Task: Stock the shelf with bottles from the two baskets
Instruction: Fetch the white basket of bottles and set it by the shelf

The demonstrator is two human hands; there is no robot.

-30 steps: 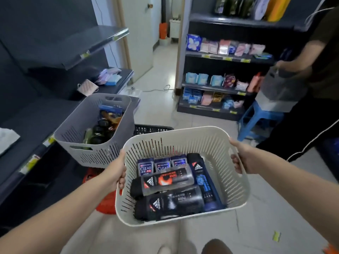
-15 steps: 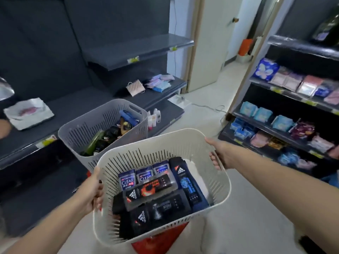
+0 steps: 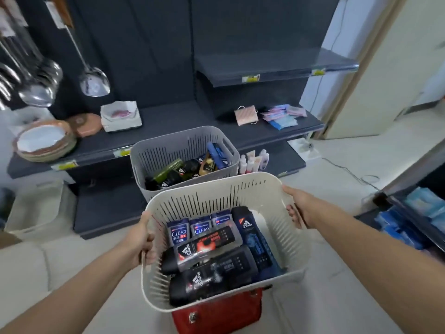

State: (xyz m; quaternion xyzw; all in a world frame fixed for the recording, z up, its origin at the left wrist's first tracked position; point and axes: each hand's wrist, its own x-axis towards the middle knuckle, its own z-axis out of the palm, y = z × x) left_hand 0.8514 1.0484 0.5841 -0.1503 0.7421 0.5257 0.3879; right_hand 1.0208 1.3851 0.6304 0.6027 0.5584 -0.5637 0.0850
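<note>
Red case point(image 3: 216, 312) nearest, under white basket point(image 3: 216, 189). Left hand point(image 3: 142, 242) grips basket's left rim, right hand point(image 3: 298, 206) grips right rim, fingers curled. Bottles point(image 3: 212, 247) lie inside. Beyond: grey basket point(image 3: 168, 148), also holding bottles, before dark shelf point(image 3: 183, 116).

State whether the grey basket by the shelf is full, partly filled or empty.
Partly filled: bottles lie heaped across the bottom of the grey basket, well below its rim, and its slotted walls show bare above them.
</note>
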